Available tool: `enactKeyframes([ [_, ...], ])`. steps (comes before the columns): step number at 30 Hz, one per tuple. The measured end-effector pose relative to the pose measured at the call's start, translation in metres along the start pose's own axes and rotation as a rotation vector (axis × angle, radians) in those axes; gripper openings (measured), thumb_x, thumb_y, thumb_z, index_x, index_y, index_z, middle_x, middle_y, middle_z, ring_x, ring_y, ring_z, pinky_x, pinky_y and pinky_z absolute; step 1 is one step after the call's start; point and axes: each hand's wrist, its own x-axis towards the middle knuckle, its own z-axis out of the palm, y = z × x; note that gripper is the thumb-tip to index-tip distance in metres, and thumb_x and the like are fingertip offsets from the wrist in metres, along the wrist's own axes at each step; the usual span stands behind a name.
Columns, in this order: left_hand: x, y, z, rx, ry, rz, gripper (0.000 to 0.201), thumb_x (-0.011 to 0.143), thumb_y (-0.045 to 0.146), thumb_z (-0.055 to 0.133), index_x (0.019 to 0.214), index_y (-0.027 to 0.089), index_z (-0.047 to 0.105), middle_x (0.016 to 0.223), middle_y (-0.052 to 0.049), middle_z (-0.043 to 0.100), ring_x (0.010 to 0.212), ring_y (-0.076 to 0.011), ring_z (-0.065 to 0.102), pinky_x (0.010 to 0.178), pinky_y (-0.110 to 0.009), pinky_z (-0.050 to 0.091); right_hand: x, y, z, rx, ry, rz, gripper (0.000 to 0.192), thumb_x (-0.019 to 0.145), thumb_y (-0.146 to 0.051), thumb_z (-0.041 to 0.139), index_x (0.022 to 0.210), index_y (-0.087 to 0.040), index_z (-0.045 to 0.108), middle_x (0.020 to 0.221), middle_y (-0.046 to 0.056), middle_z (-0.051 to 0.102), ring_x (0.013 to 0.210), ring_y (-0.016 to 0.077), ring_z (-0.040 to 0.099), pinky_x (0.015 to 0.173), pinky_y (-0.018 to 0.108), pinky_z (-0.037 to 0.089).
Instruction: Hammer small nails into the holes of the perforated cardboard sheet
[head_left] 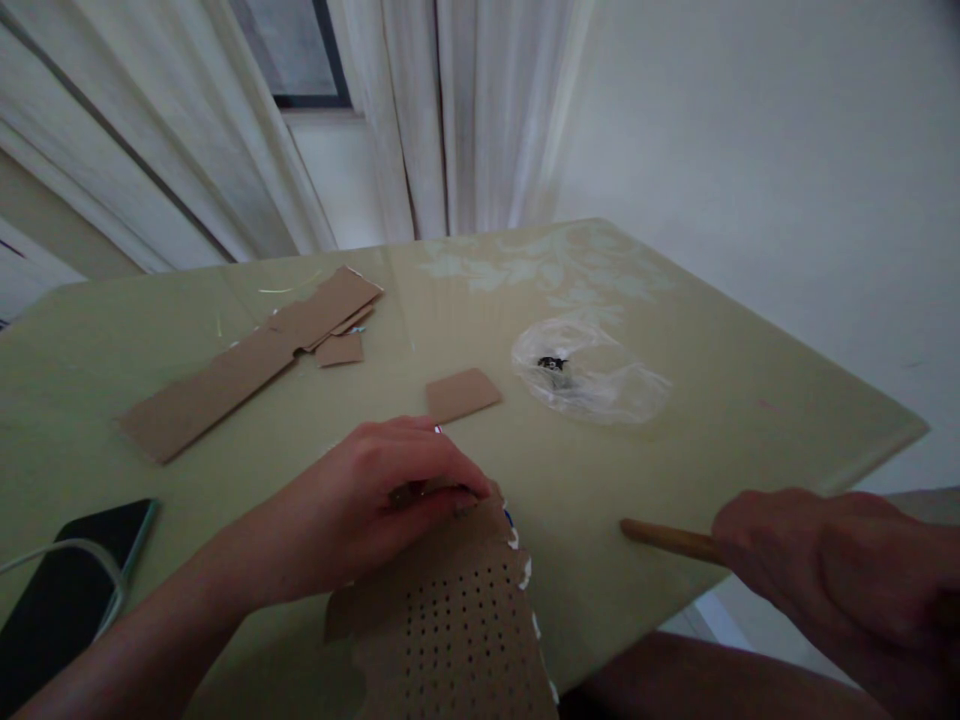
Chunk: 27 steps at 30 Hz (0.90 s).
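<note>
The left hand (401,495) pinches the top edge of the holey cardboard (469,620), at the bottom middle of the frame. The right hand (817,550) is wrapped around a wooden stick (671,540), lower right. A clear bag (607,385) lies on the bench (585,480), right of the middle.

Table (735,400): at front, perforated cardboard (465,640), left hand (375,500) at its far end; to their right, stick (667,540) in right hand (817,570), tip pointing left; behind left hand, cardboard rectangle (463,395); right of that, plastic bag (615,385); farther left, long cardboard strip (217,385), scrap (341,350) beside it; near left, phone (52,600), cable (90,545) across it; behind table, curtains (495,120), window (289,45) between; right, wall (765,130)
</note>
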Motion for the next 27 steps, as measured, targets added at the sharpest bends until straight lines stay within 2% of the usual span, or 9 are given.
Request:
enactKeyframes([
  [2, 0.0, 0.0, 0.001, 0.0, 0.008, 0.003, 0.019, 0.106, 0.019, 0.064, 0.113, 0.03, 0.078, 0.099, 0.003, 0.081, 0.088, -0.0122, 0.074, 0.085, -0.023, 0.054, 0.007, -0.007, 0.006, 0.07, 0.047, -0.101, 0.076, 0.093, -0.081, 0.062, 0.057, -0.023, 0.028, 0.04, -0.006, 0.018, 0.031, 0.0145, 0.021, 0.036, 0.035, 0.021],
  [4, 0.0, 0.0, 0.001, 0.001, 0.01, 0.006, 0.019, 0.106, 0.018, 0.064, 0.113, 0.03, 0.077, 0.1, 0.004, 0.081, 0.089, -0.0113, 0.073, 0.085, -0.022, 0.053, 0.009, -0.011, 0.01, 0.093, 0.047, -0.109, 0.076, 0.092, -0.083, 0.06, 0.058, -0.023, 0.028, 0.042, -0.007, 0.019, 0.032, 0.0144, 0.022, 0.036, 0.035, 0.021],
  [9, -0.001, 0.0, 0.001, 0.018, 0.019, 0.006, 0.018, 0.107, 0.019, 0.064, 0.113, 0.03, 0.077, 0.1, 0.005, 0.08, 0.089, -0.0105, 0.073, 0.085, -0.021, 0.052, 0.005, -0.01, 0.008, 0.103, 0.053, -0.013, 0.075, 0.089, -0.085, 0.062, 0.059, -0.023, 0.031, 0.045, -0.006, 0.021, 0.038, 0.0156, 0.023, 0.04, 0.036, 0.023],
  [11, -0.001, 0.001, 0.001, 0.016, 0.023, 0.008, 0.018, 0.107, 0.019, 0.064, 0.113, 0.03, 0.077, 0.099, 0.004, 0.081, 0.088, -0.011, 0.073, 0.084, -0.021, 0.052, 0.005, -0.008, 0.006, 0.095, 0.043, -0.026, 0.075, 0.088, -0.085, 0.064, 0.059, -0.024, 0.032, 0.044, -0.006, 0.022, 0.038, 0.0157, 0.023, 0.041, 0.036, 0.023],
  [15, -0.001, 0.002, 0.0, 0.017, 0.02, 0.009, 0.019, 0.106, 0.017, 0.064, 0.113, 0.029, 0.077, 0.1, 0.004, 0.081, 0.089, -0.0117, 0.073, 0.084, -0.022, 0.052, 0.009, -0.006, 0.005, 0.11, 0.011, -0.098, 0.067, 0.1, -0.07, 0.061, 0.06, -0.024, 0.034, 0.044, -0.006, 0.023, 0.035, 0.0149, 0.025, 0.039, 0.035, 0.024],
  [21, -0.002, 0.002, 0.0, 0.03, 0.018, -0.001, 0.019, 0.107, 0.019, 0.064, 0.113, 0.029, 0.078, 0.097, 0.003, 0.08, 0.086, -0.0123, 0.072, 0.086, -0.024, 0.053, 0.015, 0.0, 0.006, 0.08, -0.146, -0.033, 0.061, 0.105, -0.065, 0.056, 0.065, -0.023, 0.036, 0.05, -0.004, 0.027, 0.041, 0.0142, 0.03, 0.044, 0.034, 0.024],
  [27, -0.003, 0.002, 0.001, 0.037, 0.02, 0.006, 0.018, 0.107, 0.018, 0.064, 0.112, 0.028, 0.078, 0.093, 0.004, 0.078, 0.082, -0.0104, 0.07, 0.087, -0.023, 0.051, 0.019, 0.0, 0.01, 0.107, -0.077, -0.015, 0.067, 0.102, -0.069, 0.059, 0.062, -0.022, 0.034, 0.049, -0.006, 0.024, 0.039, 0.0128, 0.027, 0.041, 0.032, 0.024],
])
